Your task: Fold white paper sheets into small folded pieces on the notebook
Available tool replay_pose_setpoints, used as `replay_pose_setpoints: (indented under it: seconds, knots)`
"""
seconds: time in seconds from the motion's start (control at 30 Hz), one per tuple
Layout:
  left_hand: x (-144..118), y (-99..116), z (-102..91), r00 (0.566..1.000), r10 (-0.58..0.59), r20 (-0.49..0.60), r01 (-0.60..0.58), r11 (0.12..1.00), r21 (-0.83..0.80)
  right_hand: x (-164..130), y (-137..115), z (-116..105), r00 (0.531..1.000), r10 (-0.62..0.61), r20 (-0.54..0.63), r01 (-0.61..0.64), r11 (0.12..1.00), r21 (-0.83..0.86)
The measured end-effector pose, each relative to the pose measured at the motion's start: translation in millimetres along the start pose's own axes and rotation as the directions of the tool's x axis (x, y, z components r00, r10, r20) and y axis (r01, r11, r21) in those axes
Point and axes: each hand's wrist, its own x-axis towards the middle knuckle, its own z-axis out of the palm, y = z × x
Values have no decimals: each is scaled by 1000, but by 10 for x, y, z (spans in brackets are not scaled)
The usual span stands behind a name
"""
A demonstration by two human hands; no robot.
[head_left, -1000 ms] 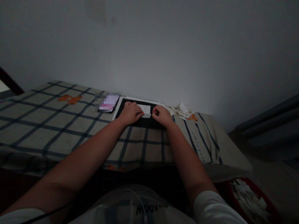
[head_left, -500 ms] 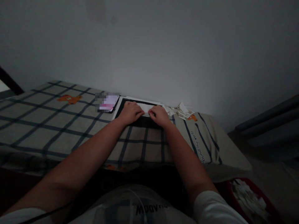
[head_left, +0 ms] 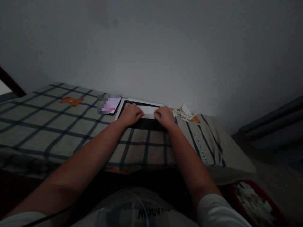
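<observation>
A sheet of white paper [head_left: 149, 110] lies over a black board [head_left: 147, 124] with a white border, and its near edge shows a folded strip. My left hand [head_left: 131, 114] pinches the paper at its left side, thumb and fingers together. At the right side my right hand [head_left: 165, 116] is closed on the same strip, its fingertips bent in. Between the two hands the middle of the fold is visible; both ends of the paper are partly hidden by the fingers.
A tablet-like device [head_left: 111, 105] with a blurred screen sits left of the board. Several white paper pieces [head_left: 186, 112] are piled to the right. Checked cloth [head_left: 90, 126] covers the table, against a grey wall [head_left: 165, 56]. A red bin [head_left: 257, 201] with papers stands below right.
My hands have moved apart along the near edge of the paper, so more of the folded strip shows between them. The board and the paper pile have stayed in place.
</observation>
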Motion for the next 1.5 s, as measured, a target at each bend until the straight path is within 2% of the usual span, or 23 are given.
replay_pose_setpoints:
  seconds: [0.1, 0.2, 0.4, 0.6, 0.83, 1.23, 1.37, 1.5]
  knots:
    - [-1, 88, -14, 1000, 16, 11, -16, 1000, 21, 1, -76, 19, 999, -42, 7, 42, 999, 9]
    - [2, 163, -38, 999, 30, 33, -32, 997, 69, 6, -169, 32, 993, -96, 66, 96, 995, 0]
    - [8, 163, -25, 999, 31, 15, -32, 997, 65, 17, -224, 28, 992, -48, 117, 49, 999, 0]
    - [21, 73, -35, 999, 29, 16, -30, 998, 56, 27, -148, 20, 995, -28, 101, 27, 1000, 4]
    - [27, -35, -68, 1000, -25, 11, 24, 997, 70, 15, 34, -6, 996, 42, 79, -40, 999, -25]
    - [28, -130, -134, 988, -147, 40, 141, 983, 113, -1, 183, 73, 993, 91, 80, -88, 995, -39]
    - [16, -185, -151, 980, -197, -6, 196, 971, 140, -7, 221, 83, 987, 141, 73, -138, 990, -41]
    - [6, -190, -147, 971, -235, -41, 239, 961, 138, -8, 219, 75, 988, 141, 62, -141, 990, -10]
